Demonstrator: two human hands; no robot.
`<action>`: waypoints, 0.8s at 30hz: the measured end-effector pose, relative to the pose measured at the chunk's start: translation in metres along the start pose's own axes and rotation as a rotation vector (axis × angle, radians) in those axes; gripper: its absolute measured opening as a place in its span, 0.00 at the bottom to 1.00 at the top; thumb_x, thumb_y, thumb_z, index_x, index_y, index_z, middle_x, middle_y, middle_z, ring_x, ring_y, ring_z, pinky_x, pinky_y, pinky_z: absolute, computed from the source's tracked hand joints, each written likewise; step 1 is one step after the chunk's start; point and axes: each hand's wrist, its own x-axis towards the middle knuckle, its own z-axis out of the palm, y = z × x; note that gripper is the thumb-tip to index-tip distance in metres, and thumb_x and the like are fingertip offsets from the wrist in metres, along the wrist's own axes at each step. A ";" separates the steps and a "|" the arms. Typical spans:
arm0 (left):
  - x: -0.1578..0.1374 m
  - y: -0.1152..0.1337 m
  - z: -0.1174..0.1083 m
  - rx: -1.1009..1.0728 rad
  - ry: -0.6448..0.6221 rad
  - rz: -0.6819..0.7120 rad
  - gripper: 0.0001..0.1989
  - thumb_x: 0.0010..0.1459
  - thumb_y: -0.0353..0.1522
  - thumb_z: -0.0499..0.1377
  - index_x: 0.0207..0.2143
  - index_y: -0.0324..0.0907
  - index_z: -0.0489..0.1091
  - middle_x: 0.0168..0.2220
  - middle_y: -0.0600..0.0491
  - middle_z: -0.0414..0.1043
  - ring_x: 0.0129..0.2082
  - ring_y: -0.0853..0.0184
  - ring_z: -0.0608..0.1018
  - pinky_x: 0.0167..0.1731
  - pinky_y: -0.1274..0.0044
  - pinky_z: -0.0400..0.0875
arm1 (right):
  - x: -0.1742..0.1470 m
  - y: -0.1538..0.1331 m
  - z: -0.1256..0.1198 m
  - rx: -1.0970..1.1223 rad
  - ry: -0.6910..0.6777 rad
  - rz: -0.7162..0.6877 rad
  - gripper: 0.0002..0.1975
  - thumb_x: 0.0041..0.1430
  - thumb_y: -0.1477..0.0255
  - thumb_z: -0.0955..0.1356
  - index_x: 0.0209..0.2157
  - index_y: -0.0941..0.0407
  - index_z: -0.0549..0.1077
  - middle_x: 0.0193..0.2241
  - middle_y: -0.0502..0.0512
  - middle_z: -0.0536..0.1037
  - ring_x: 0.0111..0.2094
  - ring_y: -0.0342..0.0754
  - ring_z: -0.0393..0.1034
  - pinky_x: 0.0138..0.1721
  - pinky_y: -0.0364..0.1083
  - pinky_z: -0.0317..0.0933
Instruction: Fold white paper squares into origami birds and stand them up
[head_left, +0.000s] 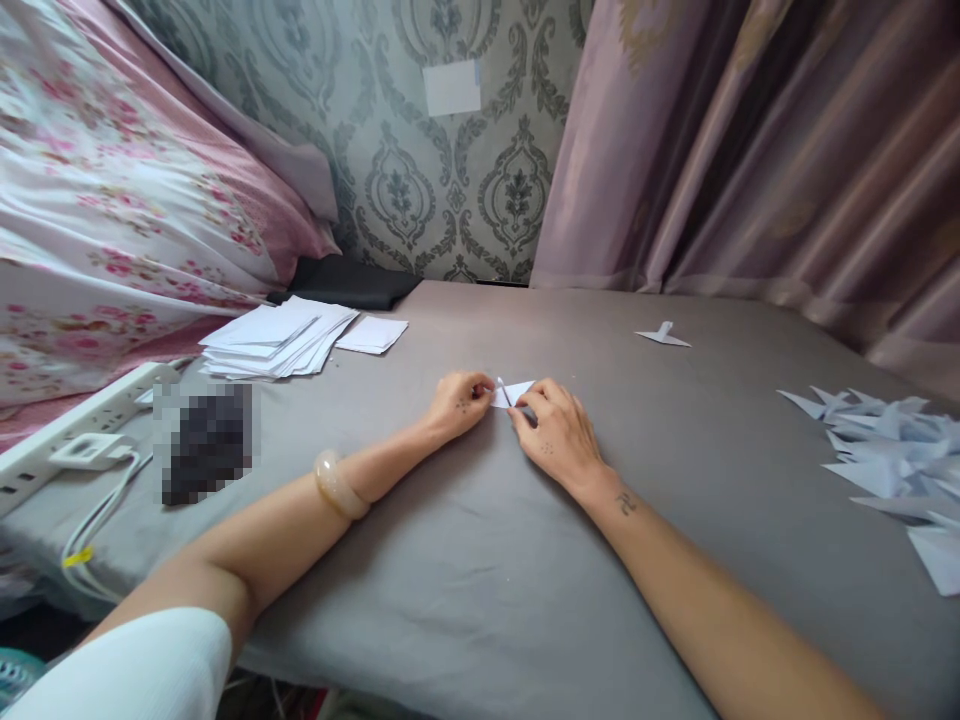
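Paper (517, 394), small and white, sits mid-scene on the grey cloth (465, 570). The left hand (462, 402) pinches its left end, finger and thumb nearly together. The right hand (559, 430) touches its right end with bent fingers; whether they grip, one cannot tell. Folding seems to be in hand. Neat folding calls for matched edges and a firm press.

Soft, moderately bright light falls on the folded paper (518, 392); nearer the camera than it, faint, blurry-edged shadows lie beneath both forearms (675, 565). Beyond it to the right, the curtain (720, 130) darkens outward. Coarse pixelation masks a dark patch (206, 445) to its left; wide-angle distortion stretches the edges.
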 end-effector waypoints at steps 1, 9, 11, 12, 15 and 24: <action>-0.002 0.003 0.000 -0.038 -0.018 -0.027 0.11 0.54 0.30 0.57 0.38 0.38 0.76 0.26 0.54 0.72 0.26 0.70 0.70 0.31 0.79 0.64 | 0.000 0.001 0.000 -0.005 -0.007 -0.002 0.07 0.59 0.68 0.66 0.35 0.56 0.75 0.36 0.56 0.73 0.40 0.51 0.68 0.41 0.48 0.59; -0.011 0.015 -0.002 -0.191 -0.105 -0.130 0.12 0.51 0.31 0.58 0.37 0.36 0.75 0.23 0.55 0.71 0.25 0.71 0.70 0.29 0.79 0.63 | 0.008 0.013 0.005 0.068 -0.070 0.184 0.07 0.58 0.67 0.66 0.34 0.55 0.72 0.37 0.55 0.73 0.35 0.49 0.69 0.37 0.47 0.59; -0.010 0.014 -0.002 -0.200 -0.112 -0.134 0.10 0.51 0.31 0.58 0.35 0.36 0.75 0.23 0.55 0.71 0.25 0.70 0.71 0.29 0.79 0.64 | 0.011 0.017 0.007 0.102 -0.084 0.213 0.07 0.58 0.66 0.66 0.34 0.55 0.73 0.37 0.55 0.73 0.34 0.48 0.68 0.36 0.47 0.59; -0.010 0.013 -0.002 -0.204 -0.118 -0.135 0.10 0.51 0.31 0.58 0.35 0.37 0.74 0.23 0.55 0.71 0.25 0.70 0.71 0.29 0.78 0.64 | 0.013 0.018 0.008 0.122 -0.095 0.212 0.07 0.58 0.66 0.66 0.34 0.54 0.73 0.37 0.55 0.73 0.34 0.48 0.68 0.37 0.47 0.59; -0.009 0.010 -0.001 -0.194 -0.089 -0.132 0.09 0.49 0.31 0.60 0.35 0.38 0.72 0.26 0.55 0.71 0.27 0.69 0.71 0.31 0.78 0.65 | 0.015 0.022 0.009 0.197 -0.138 0.165 0.08 0.59 0.68 0.65 0.32 0.55 0.75 0.36 0.54 0.73 0.34 0.47 0.68 0.39 0.47 0.60; -0.008 0.006 0.004 -0.243 -0.046 0.084 0.08 0.51 0.33 0.62 0.33 0.40 0.71 0.29 0.56 0.70 0.31 0.69 0.69 0.36 0.77 0.64 | 0.015 0.021 0.004 0.268 -0.196 -0.059 0.07 0.60 0.72 0.64 0.34 0.54 0.74 0.34 0.54 0.72 0.35 0.47 0.67 0.39 0.46 0.59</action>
